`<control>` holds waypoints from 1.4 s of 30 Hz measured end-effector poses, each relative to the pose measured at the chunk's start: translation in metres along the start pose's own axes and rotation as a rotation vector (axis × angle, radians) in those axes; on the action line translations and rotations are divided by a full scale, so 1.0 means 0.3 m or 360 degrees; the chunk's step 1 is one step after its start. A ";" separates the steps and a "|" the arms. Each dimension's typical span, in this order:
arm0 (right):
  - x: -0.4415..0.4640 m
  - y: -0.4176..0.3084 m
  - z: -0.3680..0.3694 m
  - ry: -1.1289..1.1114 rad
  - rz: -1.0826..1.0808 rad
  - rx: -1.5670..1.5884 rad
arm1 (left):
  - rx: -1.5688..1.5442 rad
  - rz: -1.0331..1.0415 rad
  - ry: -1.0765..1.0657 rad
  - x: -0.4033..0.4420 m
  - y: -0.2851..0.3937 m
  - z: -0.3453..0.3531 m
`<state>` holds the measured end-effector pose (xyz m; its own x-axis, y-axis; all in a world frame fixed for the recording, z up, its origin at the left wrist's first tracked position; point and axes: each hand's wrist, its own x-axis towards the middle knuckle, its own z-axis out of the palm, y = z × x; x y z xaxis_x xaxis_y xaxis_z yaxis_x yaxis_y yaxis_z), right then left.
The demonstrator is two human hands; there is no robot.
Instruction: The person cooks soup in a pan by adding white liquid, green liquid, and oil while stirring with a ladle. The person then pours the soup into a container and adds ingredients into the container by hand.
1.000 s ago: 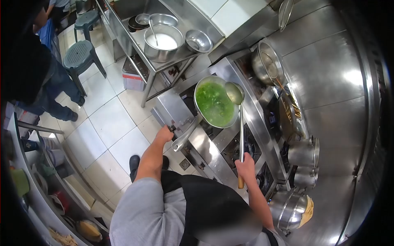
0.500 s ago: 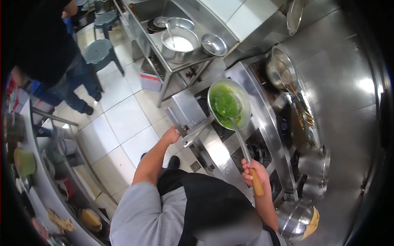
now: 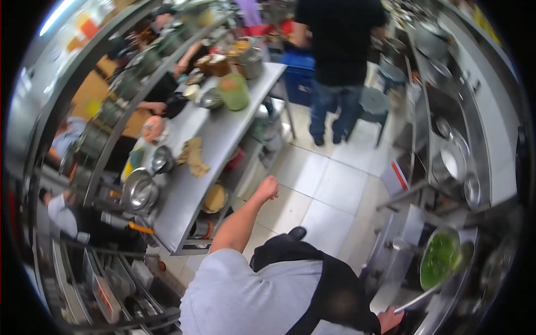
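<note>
My left hand (image 3: 268, 188) is held out over the tiled floor, its fingers curled into a loose fist with nothing visible in it. At the lower right, my right hand (image 3: 389, 319) grips a ladle (image 3: 420, 298), its pale metal shaft running up to a pan. The wooden end of the handle is hidden. Thick green sauce (image 3: 440, 258) fills much of the pan (image 3: 426, 273), which sits on the steel stove (image 3: 385, 267). The ladle's bowl is hard to make out in the blur.
Left, a steel worktable (image 3: 192, 192) holds a cloth (image 3: 193, 157), metal bowls (image 3: 139, 190) and a green container (image 3: 233, 92). A person in black (image 3: 340, 50) stands ahead beside a stool (image 3: 373, 103). A pot of white liquid (image 3: 449, 163) stands at right. More people are beyond the shelving.
The view has swung left, bringing the worktable in and pushing the pan to the lower right. My left hand has come away from the stove front; my right keeps hold of the ladle.
</note>
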<state>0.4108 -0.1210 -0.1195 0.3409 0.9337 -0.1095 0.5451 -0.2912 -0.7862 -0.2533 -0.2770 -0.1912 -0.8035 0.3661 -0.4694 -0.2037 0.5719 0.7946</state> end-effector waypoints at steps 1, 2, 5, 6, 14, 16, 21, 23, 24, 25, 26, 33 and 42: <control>-0.003 -0.008 0.028 0.0041 -0.0107 -0.0047 | 0.0027 0.0157 0.0060 0.012 0.047 -0.113; -0.013 -0.022 0.065 0.0082 -0.0208 -0.0096 | 0.0058 0.0315 0.0105 0.046 0.096 -0.223; -0.064 -0.109 0.173 0.0206 -0.0470 -0.0191 | 0.0554 0.1095 0.1053 0.047 0.357 -0.637; -0.088 -0.147 0.218 0.0240 -0.0544 -0.0212 | 0.0314 0.0962 0.1179 -0.075 0.523 -0.794; -0.283 -0.364 0.465 0.0376 -0.0780 -0.0330 | 0.0612 0.0825 0.2997 -0.399 0.870 -2.205; -0.310 -0.395 0.499 0.0399 -0.0800 -0.0374 | 0.0447 0.0373 0.2868 -0.331 0.840 -2.538; -0.351 -0.411 0.526 0.0486 -0.0776 -0.0458 | 0.0670 0.0056 0.1984 -0.246 0.804 -2.837; -0.336 -0.387 0.508 0.0529 -0.0770 -0.0502 | 0.0667 0.0027 0.1871 -0.184 0.758 -2.905; -0.331 -0.362 0.502 0.0563 -0.0759 -0.0534 | 0.0630 0.0091 0.1783 -0.158 0.763 -2.928; -0.317 -0.331 0.486 0.0595 -0.0749 -0.0577 | 0.0698 0.0040 0.1803 -0.160 0.781 -2.904; -0.301 -0.289 0.469 0.0634 -0.0743 -0.0661 | 0.0774 0.0000 0.1825 -0.165 0.804 -2.868; -0.045 0.023 0.452 0.0586 -0.0408 -0.0158 | 0.1470 0.0655 0.2362 -0.093 0.785 -2.905; -0.240 -0.241 0.346 0.0687 -0.0109 -0.0270 | -0.0062 0.1640 0.0812 -0.364 1.288 -2.366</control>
<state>0.2675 -0.1454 -0.1179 0.5677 0.7903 0.2307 0.6827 -0.2952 -0.6684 -0.6414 -0.6170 0.4405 -0.7294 0.3021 0.6138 0.6718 0.1472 0.7260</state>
